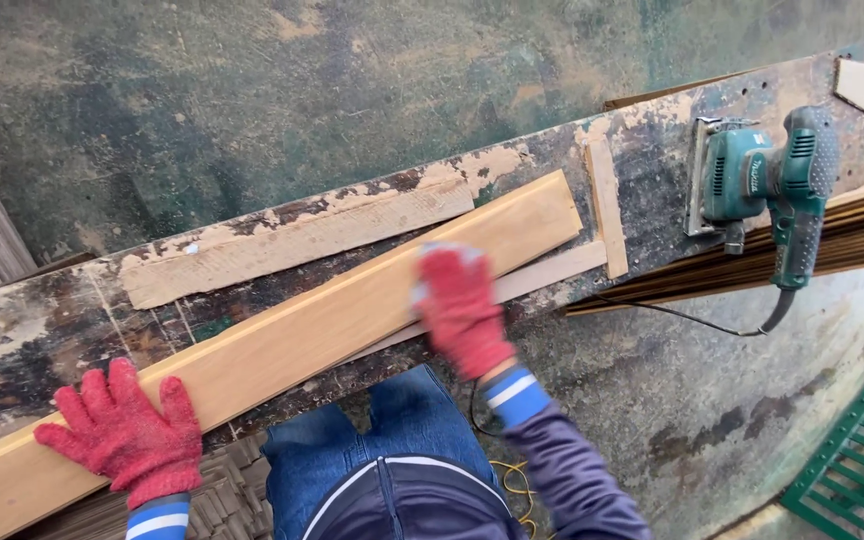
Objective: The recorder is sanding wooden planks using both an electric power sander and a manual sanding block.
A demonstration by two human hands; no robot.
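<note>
A long pale board [282, 345] lies slantwise along the worn counter [42, 320]. The left hand [124, 432], in a red glove, presses flat on the board's near left end, fingers spread wide. The right hand [460, 306], blurred, rests on the board's middle; whether its fingers grip anything I cannot tell. A green sander [767, 185] sits far right.
</note>
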